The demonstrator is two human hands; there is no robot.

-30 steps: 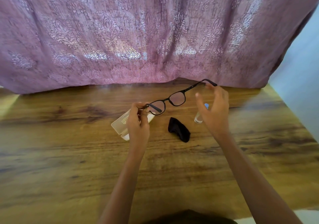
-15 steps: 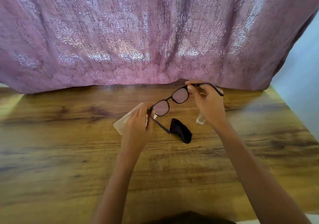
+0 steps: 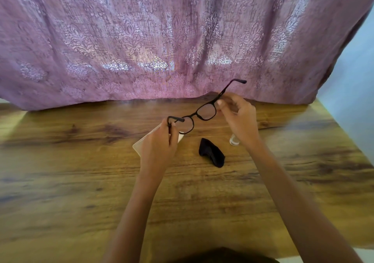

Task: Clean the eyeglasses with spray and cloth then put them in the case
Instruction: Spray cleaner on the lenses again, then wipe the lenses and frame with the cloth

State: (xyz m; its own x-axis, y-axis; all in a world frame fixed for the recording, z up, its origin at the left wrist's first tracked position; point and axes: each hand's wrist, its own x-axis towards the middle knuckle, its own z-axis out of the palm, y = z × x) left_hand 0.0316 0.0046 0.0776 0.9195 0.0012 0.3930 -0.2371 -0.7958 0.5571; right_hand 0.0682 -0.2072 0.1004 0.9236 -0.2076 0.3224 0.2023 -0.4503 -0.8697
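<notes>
Black-framed eyeglasses (image 3: pixel 202 114) hang in the air above the wooden table (image 3: pixel 81 181), tilted up to the right. My left hand (image 3: pixel 159 147) pinches the left temple near its hinge. My right hand (image 3: pixel 238 119) pinches the frame's right corner, and the right temple sticks up past it toward the curtain. Beneath my left hand lies the beige case (image 3: pixel 139 145), mostly hidden. A crumpled black cloth (image 3: pixel 212 155) lies on the table between my hands. A small clear spray bottle (image 3: pixel 234 140) stands behind my right wrist, only its base showing.
A pink patterned curtain (image 3: pixel 162 40) hangs along the table's far edge. A pale blue wall (image 3: pixel 354 80) is at the right. Bare wood stretches to the left and toward me.
My right hand took hold of the frame's right corner. The right temple has swung outward and now points up. The left temple has folded in toward the left lens.
</notes>
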